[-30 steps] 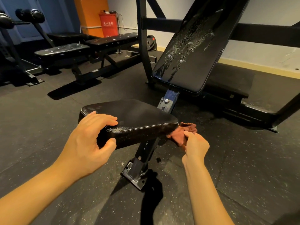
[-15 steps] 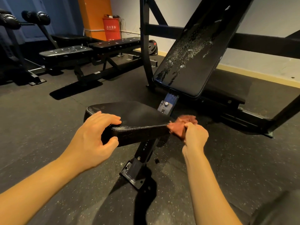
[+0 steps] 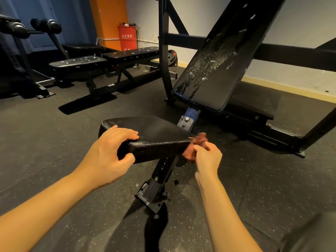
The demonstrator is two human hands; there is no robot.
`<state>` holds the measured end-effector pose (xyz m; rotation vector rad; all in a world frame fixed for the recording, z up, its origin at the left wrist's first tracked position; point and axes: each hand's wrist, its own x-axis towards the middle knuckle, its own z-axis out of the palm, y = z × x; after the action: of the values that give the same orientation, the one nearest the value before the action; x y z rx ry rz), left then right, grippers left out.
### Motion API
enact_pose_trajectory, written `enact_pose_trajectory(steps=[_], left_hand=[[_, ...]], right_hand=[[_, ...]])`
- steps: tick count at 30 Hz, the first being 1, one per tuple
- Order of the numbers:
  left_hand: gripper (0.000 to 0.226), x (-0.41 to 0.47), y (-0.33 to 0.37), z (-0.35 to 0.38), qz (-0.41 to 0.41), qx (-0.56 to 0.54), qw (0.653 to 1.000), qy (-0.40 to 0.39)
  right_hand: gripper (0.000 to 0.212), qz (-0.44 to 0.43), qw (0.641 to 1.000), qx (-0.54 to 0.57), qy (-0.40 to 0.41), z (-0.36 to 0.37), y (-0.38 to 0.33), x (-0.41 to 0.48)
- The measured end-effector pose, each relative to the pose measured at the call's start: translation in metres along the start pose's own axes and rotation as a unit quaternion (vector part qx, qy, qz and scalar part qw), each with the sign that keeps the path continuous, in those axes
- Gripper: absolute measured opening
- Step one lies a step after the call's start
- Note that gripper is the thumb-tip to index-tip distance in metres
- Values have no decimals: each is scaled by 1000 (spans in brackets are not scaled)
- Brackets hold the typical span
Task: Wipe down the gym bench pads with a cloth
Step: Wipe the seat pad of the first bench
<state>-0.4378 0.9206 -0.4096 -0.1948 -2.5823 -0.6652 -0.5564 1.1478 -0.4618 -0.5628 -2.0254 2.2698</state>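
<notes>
The right hand [image 3: 207,157], fist closed on the rust-brown cloth [image 3: 195,148], has slid it up the seat pad [image 3: 154,137] corner. The left hand [image 3: 111,153] still clamps the pad's front edge. That side looks nearly done; the spattered backrest pad [image 3: 218,70] waits.

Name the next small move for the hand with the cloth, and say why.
Probably lift the cloth to the inclined back pad: the right hand holds it bunched at the seat pad edge, while the back pad shows whitish spatter. The left hand steadies the seat.
</notes>
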Motion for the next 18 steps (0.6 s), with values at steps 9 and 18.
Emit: enact_pose_trajectory(steps=[9,18], left_hand=[[47,5,-1,-10,-38,-59,997,-16],[36,15,-11,-29,-51,11,999,3]], right_hand=[[14,-68,996,35,-48,26,-18,-40],[20,-97,992,-29,-73,43,0,-83]])
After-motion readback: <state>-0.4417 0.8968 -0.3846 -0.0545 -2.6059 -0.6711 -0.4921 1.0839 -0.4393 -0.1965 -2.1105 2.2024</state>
